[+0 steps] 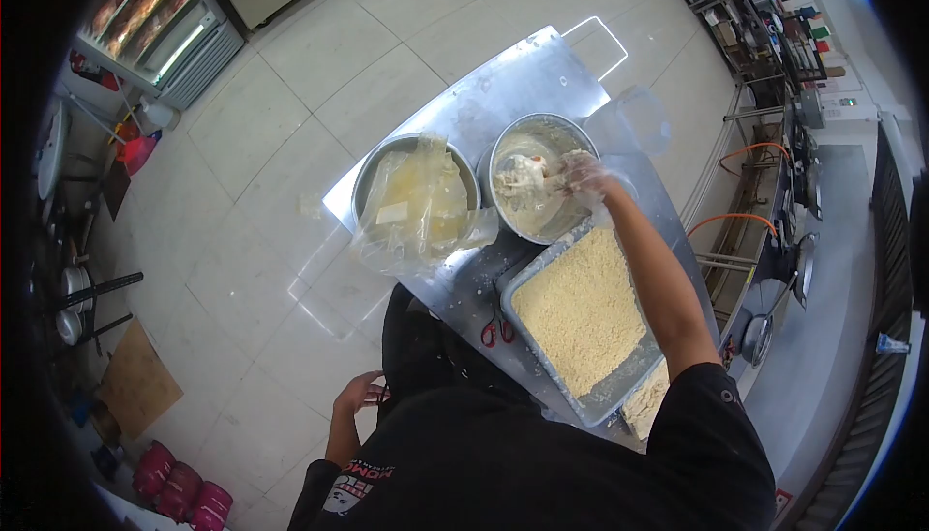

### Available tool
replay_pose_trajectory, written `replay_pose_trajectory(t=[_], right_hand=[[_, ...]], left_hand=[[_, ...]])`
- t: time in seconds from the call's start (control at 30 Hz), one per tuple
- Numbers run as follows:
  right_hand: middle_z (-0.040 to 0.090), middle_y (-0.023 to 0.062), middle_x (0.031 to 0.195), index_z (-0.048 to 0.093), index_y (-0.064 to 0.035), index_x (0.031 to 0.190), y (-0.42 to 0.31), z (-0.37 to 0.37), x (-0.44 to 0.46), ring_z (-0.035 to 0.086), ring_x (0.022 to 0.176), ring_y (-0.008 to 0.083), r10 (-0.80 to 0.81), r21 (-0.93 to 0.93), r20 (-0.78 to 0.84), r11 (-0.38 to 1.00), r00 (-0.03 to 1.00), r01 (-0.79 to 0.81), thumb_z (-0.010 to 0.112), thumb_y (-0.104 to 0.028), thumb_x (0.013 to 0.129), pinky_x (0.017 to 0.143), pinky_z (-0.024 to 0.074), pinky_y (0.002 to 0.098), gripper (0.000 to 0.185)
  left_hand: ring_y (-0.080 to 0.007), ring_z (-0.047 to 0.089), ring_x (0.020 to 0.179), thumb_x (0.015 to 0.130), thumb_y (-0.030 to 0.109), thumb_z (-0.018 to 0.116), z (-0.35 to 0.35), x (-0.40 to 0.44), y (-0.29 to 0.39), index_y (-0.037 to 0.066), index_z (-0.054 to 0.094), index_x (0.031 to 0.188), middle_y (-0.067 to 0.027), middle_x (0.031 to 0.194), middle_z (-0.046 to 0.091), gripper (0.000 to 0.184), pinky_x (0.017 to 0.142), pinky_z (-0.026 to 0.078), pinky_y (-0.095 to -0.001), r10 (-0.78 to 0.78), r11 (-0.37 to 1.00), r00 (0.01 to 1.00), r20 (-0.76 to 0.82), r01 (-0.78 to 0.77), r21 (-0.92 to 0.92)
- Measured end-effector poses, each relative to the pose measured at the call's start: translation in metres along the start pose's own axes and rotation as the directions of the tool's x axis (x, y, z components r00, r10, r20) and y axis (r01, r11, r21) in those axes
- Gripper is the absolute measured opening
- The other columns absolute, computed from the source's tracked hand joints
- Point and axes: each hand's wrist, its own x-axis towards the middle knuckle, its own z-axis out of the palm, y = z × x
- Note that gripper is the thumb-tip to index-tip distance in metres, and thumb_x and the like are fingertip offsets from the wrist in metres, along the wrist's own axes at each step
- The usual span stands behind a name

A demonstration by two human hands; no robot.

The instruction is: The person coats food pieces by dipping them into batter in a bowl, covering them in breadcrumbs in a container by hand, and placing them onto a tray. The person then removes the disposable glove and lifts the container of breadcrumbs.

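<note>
In the head view, the right hand [584, 175], in what looks like a clear plastic glove, reaches into the batter bowl [535, 136]. Its fingertips are at a white coated lump [525, 173]. The lump lies in the bowl, on the left side of this hand; its long axis I cannot tell. If the grip is closed around it, I also cannot tell, because batter hides the contact.

The left hand [360, 393] is the farther one: it hangs beside the body, off the surface [523, 67], released, with no object seen in it.

The tray [629, 376] of yellow crumbs [581, 309] is just beside the bowl, on the body side, and its long side runs from there toward the body, under the right forearm. The red-handled scissors [498, 331] lie near its left edge. To the left, another bowl [368, 171] carries a plastic bag [382, 250] over its rim, so high walls are on this side.
</note>
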Motion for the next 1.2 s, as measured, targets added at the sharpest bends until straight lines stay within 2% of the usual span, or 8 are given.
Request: replay_pose_trajectory(t=[0.2, 0.3, 0.33, 0.37, 0.7, 0.9, 1.03, 1.2], right_hand=[[0.064, 0.0188, 0.094, 0.066, -0.0027, 0.088, -0.023, 0.019, 0.035, 0.061, 0.096, 0.0308, 0.672, 0.338, -0.214, 0.732, 0.709, -0.591, 0.051, -0.010, 0.080, 0.083, 0.0498, 0.0386, 0.018], [0.063, 0.0205, 0.095, 0.065, -0.0027, 0.092, -0.068, 0.016, 0.064, 0.059, 0.100, 0.0324, 0.596, 0.143, -0.059, 0.799, 0.801, -0.584, 0.049, -0.010, 0.082, 0.088, 0.0474, 0.0396, 0.021], [0.062, 0.0216, 0.094, 0.064, -0.0034, 0.096, -0.051, 0.090, 0.068, 0.057, 0.103, 0.0347, 0.393, 0.045, -0.450, 0.907, 0.802, -0.419, 0.044, -0.012, 0.085, 0.091, 0.0447, 0.0426, 0.024], [0.062, 0.0215, 0.098, 0.062, -0.0050, 0.104, -0.101, 0.002, 0.070, 0.055, 0.106, 0.0350, 0.523, 0.085, 0.076, 0.845, 0.849, -0.528, 0.039, -0.015, 0.090, 0.092, 0.0426, 0.0440, 0.029], [0.062, 0.0093, 0.078, 0.060, -0.0078, 0.088, -0.062, 0.067, 0.124, 0.061, 0.063, 0.0278, 0.432, 0.163, -0.424, 0.901, 0.796, -0.403, 0.051, -0.016, 0.084, 0.059, 0.0507, 0.0367, 0.013], [0.059, 0.0110, 0.108, 0.057, -0.0027, 0.107, -0.036, 0.076, 0.088, 0.056, 0.103, 0.0273, 0.258, -0.343, -0.372, 0.854, 0.892, -0.391, 0.057, -0.022, 0.080, 0.092, 0.0431, 0.0375, 0.033], [0.063, 0.0152, 0.091, 0.059, -0.0005, 0.095, 0.014, 0.085, 0.072, 0.060, 0.079, 0.0341, 0.587, 0.535, -0.249, 0.746, 0.771, -0.395, 0.061, -0.032, 0.080, 0.070, 0.0499, 0.0432, 0.035], [0.059, 0.0150, 0.101, 0.058, -0.0023, 0.102, -0.013, 0.016, 0.045, 0.055, 0.091, 0.0326, 0.603, 0.642, -0.251, 0.689, 0.757, -0.336, 0.059, -0.031, 0.082, 0.078, 0.0458, 0.0426, 0.035]], left_hand=[[-0.0207, 0.064, 0.093, 0.094, 0.035, 0.037, -0.001, -0.004, -0.002, 0.013, 0.043, 0.134, -0.0129, 0.101, 0.065, 0.046, 0.085, 0.045, -0.0345, 0.007, 0.999, 1.000, 0.016, -0.007, -0.036], [-0.0200, 0.063, 0.094, 0.094, 0.033, 0.038, -0.006, 0.010, -0.012, 0.014, 0.041, 0.136, -0.0119, 0.102, 0.066, 0.046, 0.083, 0.047, -0.0350, 0.067, 0.997, 0.995, 0.078, -0.069, 0.021], [-0.0197, 0.063, 0.095, 0.093, 0.031, 0.039, -0.009, 0.024, -0.023, 0.015, 0.040, 0.137, -0.0115, 0.102, 0.066, 0.047, 0.082, 0.048, -0.0355, 0.129, 0.990, 0.985, 0.112, -0.135, 0.049], [-0.0194, 0.063, 0.096, 0.093, 0.029, 0.040, -0.018, 0.033, -0.048, 0.016, 0.039, 0.138, -0.0111, 0.103, 0.066, 0.047, 0.082, 0.048, -0.0361, 0.206, 0.977, 0.974, 0.097, -0.210, 0.034], [-0.0227, 0.062, 0.094, 0.088, 0.053, 0.046, -0.016, 0.017, -0.054, 0.020, 0.043, 0.134, -0.0098, 0.105, 0.067, 0.057, 0.086, 0.043, -0.0440, 0.104, 0.974, 0.986, -0.132, -0.127, -0.187], [-0.0220, 0.061, 0.097, 0.086, 0.056, 0.048, -0.033, 0.021, -0.071, 0.018, 0.048, 0.128, -0.0094, 0.108, 0.066, 0.057, 0.083, 0.044, -0.0433, 0.072, 0.977, 0.980, -0.186, -0.107, -0.183], [-0.0200, 0.062, 0.095, 0.086, 0.056, 0.046, -0.041, 0.024, -0.063, 0.018, 0.049, 0.126, -0.0081, 0.108, 0.066, 0.056, 0.080, 0.045, -0.0412, 0.153, 0.966, 0.952, -0.265, -0.201, -0.162], [-0.0198, 0.063, 0.086, 0.086, 0.054, 0.048, -0.053, 0.040, -0.038, 0.026, 0.048, 0.129, -0.0050, 0.106, 0.066, 0.052, 0.074, 0.047, -0.0406, 0.255, 0.937, 0.925, -0.280, -0.308, -0.165]])
